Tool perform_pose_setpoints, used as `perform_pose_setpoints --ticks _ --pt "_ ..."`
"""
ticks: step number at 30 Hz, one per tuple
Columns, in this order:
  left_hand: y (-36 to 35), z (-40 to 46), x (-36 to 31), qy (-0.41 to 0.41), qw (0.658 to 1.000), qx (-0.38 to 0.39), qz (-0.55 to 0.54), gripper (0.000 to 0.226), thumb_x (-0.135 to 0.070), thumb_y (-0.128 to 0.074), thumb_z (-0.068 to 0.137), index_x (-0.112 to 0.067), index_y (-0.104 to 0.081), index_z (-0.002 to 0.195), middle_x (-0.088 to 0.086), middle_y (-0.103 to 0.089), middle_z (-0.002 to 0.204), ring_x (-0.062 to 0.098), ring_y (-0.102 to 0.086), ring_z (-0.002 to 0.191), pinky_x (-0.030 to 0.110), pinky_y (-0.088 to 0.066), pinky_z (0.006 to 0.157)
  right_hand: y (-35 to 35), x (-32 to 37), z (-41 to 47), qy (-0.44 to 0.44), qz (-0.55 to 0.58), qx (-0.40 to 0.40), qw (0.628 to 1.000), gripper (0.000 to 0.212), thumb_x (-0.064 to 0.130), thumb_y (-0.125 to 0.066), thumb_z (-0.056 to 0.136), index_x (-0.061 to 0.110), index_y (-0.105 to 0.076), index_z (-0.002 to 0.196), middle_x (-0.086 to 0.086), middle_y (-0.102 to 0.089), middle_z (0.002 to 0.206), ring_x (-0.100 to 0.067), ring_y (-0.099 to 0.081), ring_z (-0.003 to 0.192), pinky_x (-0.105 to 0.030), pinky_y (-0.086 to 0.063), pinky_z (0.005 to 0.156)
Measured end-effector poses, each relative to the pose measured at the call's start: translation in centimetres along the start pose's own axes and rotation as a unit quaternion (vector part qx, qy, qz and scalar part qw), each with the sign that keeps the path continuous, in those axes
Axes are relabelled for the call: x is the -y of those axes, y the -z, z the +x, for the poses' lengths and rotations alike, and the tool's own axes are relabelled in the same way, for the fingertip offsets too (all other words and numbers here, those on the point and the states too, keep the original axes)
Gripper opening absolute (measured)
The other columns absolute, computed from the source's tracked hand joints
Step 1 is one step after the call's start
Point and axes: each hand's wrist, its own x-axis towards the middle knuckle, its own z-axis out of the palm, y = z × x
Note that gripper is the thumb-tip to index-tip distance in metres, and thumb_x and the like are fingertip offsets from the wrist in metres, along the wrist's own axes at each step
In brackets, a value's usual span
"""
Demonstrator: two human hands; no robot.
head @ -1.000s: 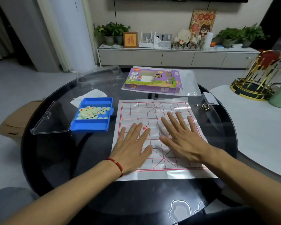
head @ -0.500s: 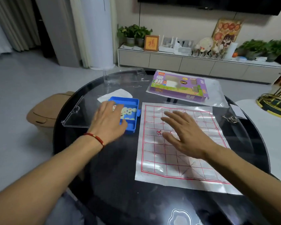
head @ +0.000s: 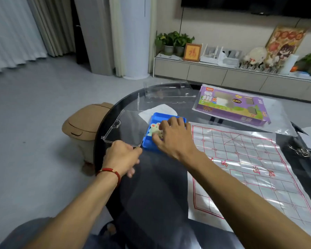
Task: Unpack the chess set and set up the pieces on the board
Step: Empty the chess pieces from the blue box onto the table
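Note:
A blue case [head: 162, 115] with its clear lid [head: 126, 130] folded open to the left sits on the black glass table [head: 160, 191]. It holds several pale round chess pieces [head: 153, 129]. My right hand [head: 174, 137] reaches into the case with fingers bent down over the pieces, covering most of them. My left hand [head: 122, 156] has its fingers curled and pinches the case's near left corner, where the lid joins. The paper board [head: 250, 159], printed with a red grid, lies flat to the right with no pieces on it.
A purple chess box [head: 232, 105] lies on a plastic bag beyond the board. Clear plastic packaging [head: 165, 92] and a white paper [head: 156, 109] lie behind the case. Metal clips [head: 301, 151] rest right of the board. A tan bin [head: 84, 123] stands beside the table.
Both hands left the board and moved left to the blue case. My left hand dropped to the case's near corner and my right hand went into the pieces. The view swung left.

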Motion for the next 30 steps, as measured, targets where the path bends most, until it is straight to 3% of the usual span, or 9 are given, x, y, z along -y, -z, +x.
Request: perform_pose_setpoints --ticks 4,7,9,13,18,23,26,28,30 --pt "-0.2 -0.8 -0.1 0.057 0.97 0.066 -0.229 0.013 -0.009 -0.059 0.092 0.0 -0.065 0.098 0.019 -0.069 0.087 0.026 -0.059 0.056 0.03 -0.053 0.043 -1.0 0.4 -2.5 0.04 -0.018 -0.002 0.999 0.075 0.071 -0.022 0.076 0.018 -0.055 0.118 -0.006 -0.056 0.115 -0.028 -0.049 0.107 -0.048 -0.041 0.094" --pt "-0.6 -1.2 -0.3 0.077 0.944 0.071 -0.313 0.009 -0.002 -0.055 0.091 0.001 -0.063 0.094 0.026 -0.069 0.1 0.031 -0.062 0.075 0.037 -0.061 0.055 -1.6 -0.3 -2.6 0.048 0.015 0.032 0.998 0.063 0.063 -0.042 0.088 0.018 -0.047 0.131 -0.005 -0.049 0.129 -0.026 -0.046 0.119 -0.048 -0.037 0.104" --pt "-1.0 -1.3 -0.3 0.081 0.936 0.066 -0.336 0.008 -0.003 -0.056 0.091 0.0 -0.063 0.092 0.024 -0.066 0.104 0.032 -0.063 0.081 0.038 -0.061 0.06 -1.7 -0.7 -2.4 0.065 0.04 0.034 0.996 0.055 0.054 -0.053 0.095 0.019 -0.046 0.137 -0.004 -0.047 0.134 -0.025 -0.043 0.125 -0.048 -0.032 0.11" --pt "-2.0 -1.5 -0.2 0.035 0.929 0.054 -0.364 0.022 -0.013 -0.059 0.095 -0.001 -0.064 0.112 0.017 -0.064 0.101 0.026 -0.063 0.078 0.037 -0.059 0.066 -1.1 -0.8 -2.7 0.074 0.1 0.006 0.992 0.054 0.053 -0.056 0.096 0.021 -0.049 0.139 -0.003 -0.049 0.133 -0.024 -0.044 0.124 -0.045 -0.029 0.11" --pt "-2.4 -2.0 -0.6 0.021 0.864 0.081 -0.496 0.027 -0.028 -0.055 0.102 -0.008 -0.064 0.119 0.019 -0.074 0.106 0.028 -0.074 0.097 0.039 -0.059 0.081 0.1 0.1 -3.3 0.092 0.135 -0.022 0.986 0.054 0.053 -0.059 0.093 0.02 -0.052 0.135 -0.002 -0.05 0.128 -0.025 -0.045 0.119 -0.045 -0.031 0.105" --pt "-2.1 -2.0 -0.3 0.007 0.829 0.019 -0.559 0.031 -0.024 -0.05 0.105 -0.006 -0.057 0.128 0.024 -0.069 0.118 0.029 -0.067 0.086 0.039 -0.06 0.073 1.4 1.3 -3.8 0.119 0.161 0.004 0.98 0.058 0.06 -0.059 0.091 0.023 -0.052 0.136 0.003 -0.05 0.125 -0.018 -0.043 0.119 -0.038 -0.029 0.106" --pt "-1.5 -1.8 0.5 0.008 0.825 0.006 -0.565 0.027 -0.018 -0.049 0.105 -0.006 -0.057 0.128 0.024 -0.07 0.115 0.029 -0.073 0.089 0.042 -0.062 0.07 3.3 0.9 -2.8 0.141 0.202 0.023 0.969 0.054 0.068 -0.052 0.089 0.027 -0.064 0.121 0.011 -0.058 0.108 -0.007 -0.052 0.102 -0.036 -0.038 0.096" --pt "-1.0 -1.8 1.0 -0.003 0.834 0.001 -0.551 0.027 -0.018 -0.049 0.104 -0.009 -0.058 0.128 0.019 -0.071 0.116 0.032 -0.074 0.097 0.046 -0.061 0.075 4.1 0.7 -1.3 0.134 0.224 0.006 0.965 0.034 0.052 -0.056 0.096 0.025 -0.07 0.112 0.011 -0.06 0.097 -0.006 -0.054 0.087 -0.035 -0.046 0.085" --pt "-0.7 -1.9 1.5 -0.017 0.843 -0.007 -0.537 0.027 -0.019 -0.05 0.104 -0.011 -0.059 0.128 0.016 -0.072 0.115 0.032 -0.073 0.098 0.049 -0.06 0.08 4.4 1.0 0.3 0.134 0.205 0.027 0.969 0.026 0.037 -0.065 0.095 0.026 -0.069 0.118 0.007 -0.058 0.103 -0.01 -0.055 0.085 -0.031 -0.047 0.082"
